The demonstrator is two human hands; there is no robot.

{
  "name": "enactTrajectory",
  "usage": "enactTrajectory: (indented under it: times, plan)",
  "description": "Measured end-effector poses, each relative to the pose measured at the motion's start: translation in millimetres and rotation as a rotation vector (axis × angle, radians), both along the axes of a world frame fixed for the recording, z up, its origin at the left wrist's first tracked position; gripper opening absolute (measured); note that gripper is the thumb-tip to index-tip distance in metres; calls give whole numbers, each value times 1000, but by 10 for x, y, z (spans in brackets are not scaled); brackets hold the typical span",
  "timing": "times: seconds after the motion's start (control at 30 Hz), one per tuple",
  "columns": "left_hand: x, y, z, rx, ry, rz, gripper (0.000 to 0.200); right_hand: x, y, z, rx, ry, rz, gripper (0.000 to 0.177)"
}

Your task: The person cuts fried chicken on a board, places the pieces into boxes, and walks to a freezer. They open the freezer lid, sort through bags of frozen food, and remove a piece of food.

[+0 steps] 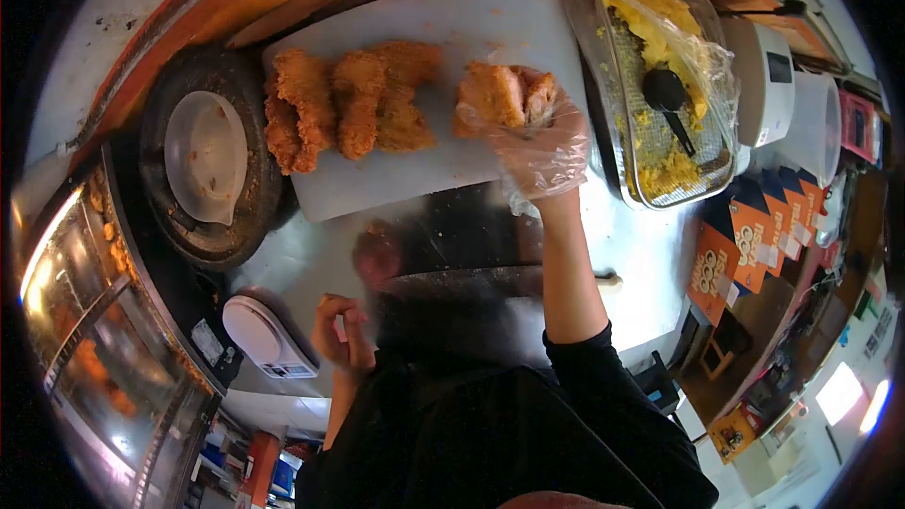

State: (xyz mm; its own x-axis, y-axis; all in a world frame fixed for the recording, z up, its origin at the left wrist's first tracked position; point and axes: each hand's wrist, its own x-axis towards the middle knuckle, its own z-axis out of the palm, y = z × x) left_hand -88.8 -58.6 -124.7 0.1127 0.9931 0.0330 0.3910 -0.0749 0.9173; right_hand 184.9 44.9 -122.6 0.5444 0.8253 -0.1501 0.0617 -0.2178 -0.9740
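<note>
My right hand (549, 146), in a clear plastic glove, is closed around a piece of fried chicken (495, 94) at the right end of the white cutting board (452, 19). Pale meat shows where that piece is cut. Several more golden breaded chicken pieces (358, 99) lie on the board's left half. My bare left hand (345, 332) hovers near the counter's front edge, fingers curled with nothing visible in them. Between my hands and my body lies a large knife (462, 285), its handle end (608, 280) showing beyond my right forearm.
A wire-mesh tray (617, 146) with yellow crumbly food, plastic film and a black scoop (665, 91) stands right of the board. At left are a plastic bowl (205, 155) on a dark round pan (156, 179), a small scale (264, 332) and a lit glass case (104, 358). Orange packages (716, 264) stand far right.
</note>
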Motion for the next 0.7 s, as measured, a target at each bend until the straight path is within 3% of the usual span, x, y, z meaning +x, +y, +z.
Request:
enactTrajectory:
  times: [0.07,0.13,0.17,0.23,0.27,0.33,0.37,0.43,0.53,0.6,0.67,0.7]
  plan:
    - [-7,-77,42,-19,-14,15,6,22,-88,35,-88,-133,15,43]
    - [-20,-185,105,-52,-29,24,6,2,-153,-35,-195,-1315,377,44]
    - [-24,-220,147,-51,-4,32,6,-64,-87,60,-392,-936,412,47]
    - [-50,-264,152,-2,5,-22,6,-172,-32,-374,-153,-1373,383,44]
    - [-75,-283,146,-15,-21,-68,6,-205,54,-105,-371,-1015,442,41]
    - [-107,-311,129,45,41,-86,7,-284,126,21,-557,-781,312,46]
    - [-108,-301,131,42,22,-127,7,-308,139,-142,-510,-896,268,48]
    - [-93,-273,146,57,107,-165,7,-114,128,17,-484,-719,443,46]
    - [-43,-291,107,180,137,-201,9,246,-61,164,-401,-581,415,40]
    - [-46,-343,107,156,177,-218,11,488,-397,463,-287,-261,416,31]
    - [94,-444,129,142,184,-211,12,742,-935,474,19,47,232,53]
    - [154,-520,117,108,230,-182,12,951,-1331,591,62,23,170,60]
